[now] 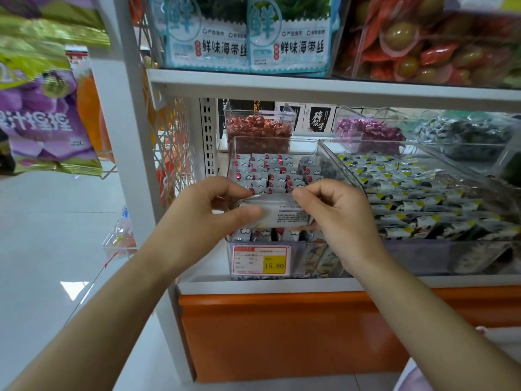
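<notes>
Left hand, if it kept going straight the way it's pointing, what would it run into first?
The left hand pinches the white packet, so that travels with it. Beyond, it would likely meet the red-and-white sachets packed in the clear bin first, though depth is uncertain from one view.

Seaweed packs (248, 38): at your 12 o'clock, two blue-and-white bags side by side on the upper shelf.
Clear tub (349, 38): your 1 o'clock, holding red and green wrapped pieces.
Red sweets (258, 128): your 12 o'clock, lower shelf, back bin.
Purple sweets (369, 131): your 2 o'clock, neighbouring bin.
Yellow-and-black packets (408, 187): your 3 o'clock, laid in rows.
Price tag (260, 261): your 6 o'clock, reading 15.80.
Orange panel (282, 334): your 6 o'clock, under the shelf.
Purple bags (42, 122): your 9 o'clock.
</notes>
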### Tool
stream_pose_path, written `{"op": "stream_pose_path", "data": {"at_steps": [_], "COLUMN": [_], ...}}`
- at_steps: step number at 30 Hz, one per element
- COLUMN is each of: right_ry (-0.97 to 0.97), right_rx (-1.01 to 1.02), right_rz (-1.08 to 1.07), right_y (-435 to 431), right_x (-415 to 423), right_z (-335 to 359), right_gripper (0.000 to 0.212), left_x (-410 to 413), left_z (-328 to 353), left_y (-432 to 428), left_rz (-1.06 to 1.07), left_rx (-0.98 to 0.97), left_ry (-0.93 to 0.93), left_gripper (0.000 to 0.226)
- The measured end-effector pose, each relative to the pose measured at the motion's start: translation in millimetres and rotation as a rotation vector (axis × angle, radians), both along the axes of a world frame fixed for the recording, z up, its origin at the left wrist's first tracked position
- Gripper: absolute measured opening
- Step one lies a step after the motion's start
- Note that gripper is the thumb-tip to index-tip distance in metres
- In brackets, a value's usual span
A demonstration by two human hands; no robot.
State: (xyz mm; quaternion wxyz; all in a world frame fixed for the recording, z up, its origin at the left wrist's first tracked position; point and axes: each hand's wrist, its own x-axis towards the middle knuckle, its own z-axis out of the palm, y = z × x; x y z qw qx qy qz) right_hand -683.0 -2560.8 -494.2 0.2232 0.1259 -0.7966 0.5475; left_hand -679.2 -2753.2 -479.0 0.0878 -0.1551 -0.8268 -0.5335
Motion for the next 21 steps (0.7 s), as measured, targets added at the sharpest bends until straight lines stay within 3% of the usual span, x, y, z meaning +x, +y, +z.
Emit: {"op": "stream_pose_path", "data": {"at_steps": [5,9,12,14,16,21], "right_ry": [-0.210,-0.210,-0.151,-0.085,-0.056,-0.031], "right_rx": [-0.291,-0.368,-0.280,-0.239,-0.326,-0.396], "right_rz": [0.094,0.231,0.338,0.269,0.175,-0.047], "right_y": [4,8,12,13,14,28], "right_x": [-3,-5,-6,-9,-12,-25], "right_z": [-1,1,6,7,7,5], "right_gripper": [0.021,0.014,0.041,0.041,0.032,0.028], "left_x": [1,-4,-10,-14,-17,-17], "left_z": [-1,-6,-4,-4,-8,-21], "left_y": [3,7,10,14,20,27], "left_rz": [-0.017,0.070,0.106,0.117,0.171,0.237], "left_rx": [-0.028,0.020,0.180,0.215,0.112,-0.544], "left_ry": [0.055,0.119,0.080,0.080,0.138,0.431], "left_gripper": [0.019,0.013,0.013,0.021,0.035,0.040]}}
